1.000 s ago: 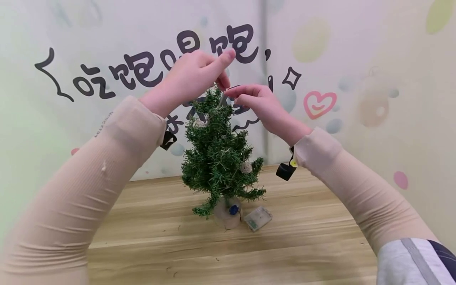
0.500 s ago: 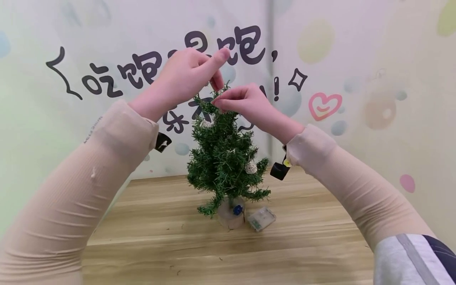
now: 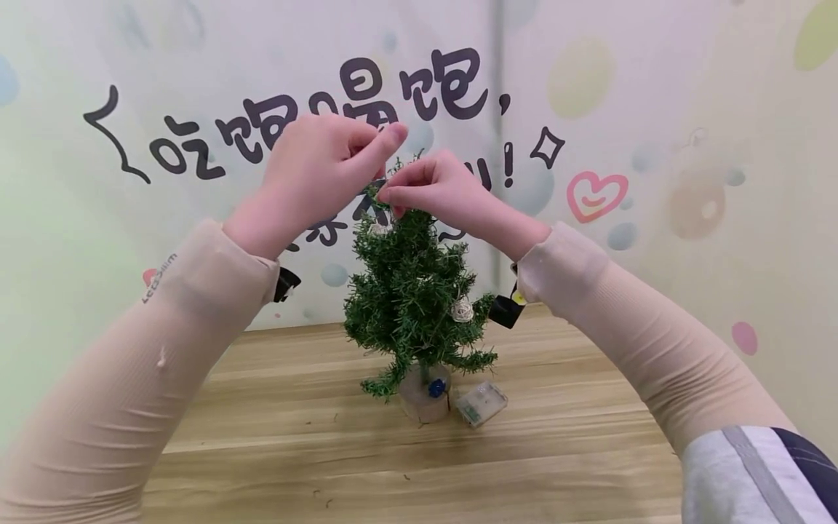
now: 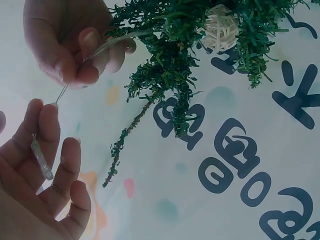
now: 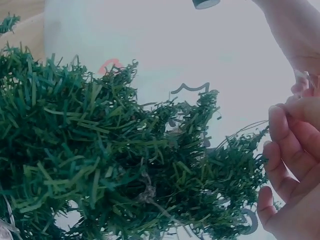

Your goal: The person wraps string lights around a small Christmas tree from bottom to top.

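Observation:
A small green artificial Christmas tree stands on the table, both hands up at its top. In the left wrist view, my left hand pinches a thin string-light wire between thumb and finger. A small clear tube-like piece hangs on the wire by its palm. My right hand pinches the same wire nearer the tree, its fingertips in front of the upper branches. From there the wire runs into the branches. The head view hides the left fingertips behind the left hand.
White woven balls hang among the branches, one at the lower right. A clear battery box lies beside the tree's round base, which has a small blue ornament in front. Behind the wooden table rises a printed wall.
Both hands have moved left relative to the tree, and the left one has also come lower. The view has shifted slightly. The tree and battery box keep their places on the table.

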`<state>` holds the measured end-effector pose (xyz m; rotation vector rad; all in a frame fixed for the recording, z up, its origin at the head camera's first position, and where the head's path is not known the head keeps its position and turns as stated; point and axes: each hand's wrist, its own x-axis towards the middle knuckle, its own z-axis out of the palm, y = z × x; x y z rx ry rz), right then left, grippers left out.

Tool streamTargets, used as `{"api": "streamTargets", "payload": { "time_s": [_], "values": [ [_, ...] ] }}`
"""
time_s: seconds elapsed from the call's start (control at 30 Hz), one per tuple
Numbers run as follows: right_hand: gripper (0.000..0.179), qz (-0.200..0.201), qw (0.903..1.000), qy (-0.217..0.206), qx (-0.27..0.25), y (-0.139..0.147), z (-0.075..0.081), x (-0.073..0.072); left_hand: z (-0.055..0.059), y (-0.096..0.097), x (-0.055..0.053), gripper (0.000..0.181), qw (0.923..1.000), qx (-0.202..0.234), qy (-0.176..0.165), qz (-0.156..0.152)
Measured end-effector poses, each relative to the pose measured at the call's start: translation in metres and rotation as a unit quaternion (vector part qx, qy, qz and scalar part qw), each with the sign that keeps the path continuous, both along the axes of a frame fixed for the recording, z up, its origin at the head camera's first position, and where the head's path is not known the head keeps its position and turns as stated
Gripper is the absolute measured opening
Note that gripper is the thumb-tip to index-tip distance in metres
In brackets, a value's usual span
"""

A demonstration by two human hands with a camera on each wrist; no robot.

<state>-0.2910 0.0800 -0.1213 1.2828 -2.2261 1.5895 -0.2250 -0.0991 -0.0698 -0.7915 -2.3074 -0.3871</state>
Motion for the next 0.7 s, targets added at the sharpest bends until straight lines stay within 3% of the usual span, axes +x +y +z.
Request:
{"api": "streamTargets", "payload": {
  "time_s": [0.07, 0.17, 0.3, 0.5, 0.6, 0.7],
  "values": [
    [0.015, 0.001, 1.0000, 0.003, 0.008, -0.001, 0.002, 0.000, -0.001, -0.001, 0.001, 0.059, 0.9996, -0.001, 0.027, -0.002],
    [0.018, -0.011, 0.9999, 0.006, 0.011, -0.001, 0.006, -0.001, 0.001, 0.000, 0.001, 0.058, 0.9993, 0.005, 0.037, -0.006],
    [0.018, -0.050, 0.9987, 0.003, -0.008, 0.003, 0.011, -0.008, 0.004, 0.003, 0.000, 0.055, 0.9998, 0.008, 0.012, -0.014],
    [0.016, -0.092, 0.9941, -0.017, -0.054, 0.017, 0.013, -0.022, 0.002, 0.006, -0.006, 0.049, 0.9995, -0.020, -0.017, -0.020],
    [0.014, -0.104, 0.9915, -0.024, -0.073, 0.021, 0.011, -0.029, -0.001, 0.005, -0.008, 0.046, 0.9994, -0.030, -0.004, -0.016],
    [0.016, -0.129, 0.9877, -0.026, -0.084, 0.024, 0.007, -0.035, -0.003, 0.002, -0.009, 0.042, 0.9989, -0.022, 0.035, -0.023]
  ]
}}
